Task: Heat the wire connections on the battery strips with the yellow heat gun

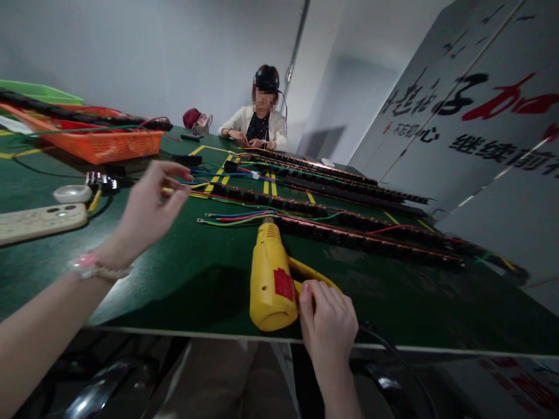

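My right hand (329,314) is wrapped round the handle of a yellow heat gun (271,273) with a red label. Its nozzle points away from me, at the wires of the nearest long black strip (367,241). Blue, red and green-yellow wires (233,218) with ring terminals stick out from the left end of that strip. Raised over the table to the left, my left hand (151,201) has bent fingers, with thumb and fingertips apart and nothing seen between them. Behind its fingertips run thin coloured wires (201,185) from another strip.
Several more strips (323,169) lie across the green table (183,279). On the left are an orange basket (117,145), a beige remote-like device (43,224) and a small white dish (72,194). A co-worker (257,125) sits across. The gun's black cable (393,349) hangs over the front edge.
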The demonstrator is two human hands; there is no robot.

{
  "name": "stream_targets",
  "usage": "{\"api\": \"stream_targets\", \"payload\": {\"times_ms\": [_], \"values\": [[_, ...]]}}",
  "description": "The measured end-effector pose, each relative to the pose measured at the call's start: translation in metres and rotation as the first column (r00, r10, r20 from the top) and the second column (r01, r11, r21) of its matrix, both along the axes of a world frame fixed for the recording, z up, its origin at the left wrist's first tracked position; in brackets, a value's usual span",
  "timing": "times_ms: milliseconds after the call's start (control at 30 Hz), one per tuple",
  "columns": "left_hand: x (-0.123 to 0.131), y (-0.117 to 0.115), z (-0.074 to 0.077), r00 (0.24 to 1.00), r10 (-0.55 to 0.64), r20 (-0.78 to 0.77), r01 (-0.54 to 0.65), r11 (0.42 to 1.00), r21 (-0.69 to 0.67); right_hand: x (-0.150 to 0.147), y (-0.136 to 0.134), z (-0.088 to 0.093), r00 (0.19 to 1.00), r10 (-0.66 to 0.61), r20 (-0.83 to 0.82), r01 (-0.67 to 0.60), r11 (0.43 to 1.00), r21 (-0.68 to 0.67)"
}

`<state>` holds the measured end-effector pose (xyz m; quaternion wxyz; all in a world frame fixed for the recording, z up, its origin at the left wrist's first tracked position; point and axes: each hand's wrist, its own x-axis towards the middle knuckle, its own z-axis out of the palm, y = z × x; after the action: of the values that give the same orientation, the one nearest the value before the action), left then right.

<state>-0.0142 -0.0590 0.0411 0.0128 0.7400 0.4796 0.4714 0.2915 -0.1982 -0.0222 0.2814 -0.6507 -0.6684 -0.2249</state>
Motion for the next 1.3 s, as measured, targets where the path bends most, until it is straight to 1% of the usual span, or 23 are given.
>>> {"api": "stream_targets", "payload": {"times_ms": [67, 133, 167, 233, 300, 400, 500, 567, 667, 733, 900, 1000, 1133, 1300], "values": [[0.001, 0.016, -0.016, 0.984, -0.046, -0.172, 0.027, 0.993, -0.114, -0.011, 0.000, 0.000, 1.000, 0.016, -0.012, -0.016, 1.000, -0.002], [-0.001, 0.034, -0.038, 0.932, -0.080, -0.354, -0.004, 0.974, -0.228, -0.022, 0.001, -0.001, 0.998, 0.052, -0.040, -0.052, 0.999, -0.007], [-0.003, 0.041, -0.049, 0.913, -0.094, -0.397, -0.017, 0.963, -0.269, -0.028, 0.002, -0.001, 0.996, 0.073, -0.055, -0.074, 0.997, -0.005], [-0.008, 0.053, -0.066, 0.894, -0.109, -0.435, -0.018, 0.961, -0.278, -0.039, 0.003, -0.001, 0.989, 0.127, -0.081, -0.127, 0.992, -0.004], [-0.012, 0.058, -0.074, 0.893, -0.127, -0.433, 0.004, 0.962, -0.273, -0.052, 0.005, -0.001, 0.979, 0.172, -0.110, -0.172, 0.985, 0.005], [-0.014, 0.061, -0.073, 0.910, -0.140, -0.391, 0.027, 0.959, -0.281, -0.072, 0.007, -0.002, 0.964, 0.217, -0.152, -0.217, 0.976, 0.012], [-0.015, 0.062, -0.070, 0.938, -0.160, -0.308, 0.061, 0.949, -0.309, -0.086, 0.008, 0.000, 0.945, 0.271, -0.180, -0.277, 0.961, -0.008], [-0.016, 0.062, -0.069, 0.945, -0.176, -0.274, 0.080, 0.941, -0.328, -0.091, 0.008, 0.002, 0.932, 0.301, -0.201, -0.315, 0.948, -0.037], [-0.019, 0.059, -0.070, 0.942, -0.191, -0.275, 0.092, 0.937, -0.337, -0.090, 0.007, 0.005, 0.920, 0.323, -0.223, -0.344, 0.937, -0.061], [-0.020, 0.056, -0.071, 0.937, -0.198, -0.289, 0.100, 0.942, -0.321, -0.086, 0.007, 0.004, 0.915, 0.333, -0.229, -0.355, 0.933, -0.061], [-0.019, 0.051, -0.072, 0.919, -0.205, -0.337, 0.107, 0.952, -0.287, -0.069, 0.009, 0.000, 0.914, 0.328, -0.237, -0.338, 0.941, 0.001], [-0.018, 0.050, -0.071, 0.912, -0.202, -0.357, 0.101, 0.954, -0.282, -0.054, 0.009, 0.000, 0.923, 0.307, -0.231, -0.317, 0.948, -0.008], [-0.018, 0.049, -0.070, 0.906, -0.196, -0.375, 0.088, 0.954, -0.285, -0.032, 0.008, 0.000, 0.946, 0.240, -0.219, -0.250, 0.968, -0.019], [-0.019, 0.050, -0.072, 0.901, -0.196, -0.387, 0.082, 0.953, -0.292, -0.005, 0.008, 0.000, 0.979, 0.133, -0.156, -0.136, 0.991, -0.008]]}}
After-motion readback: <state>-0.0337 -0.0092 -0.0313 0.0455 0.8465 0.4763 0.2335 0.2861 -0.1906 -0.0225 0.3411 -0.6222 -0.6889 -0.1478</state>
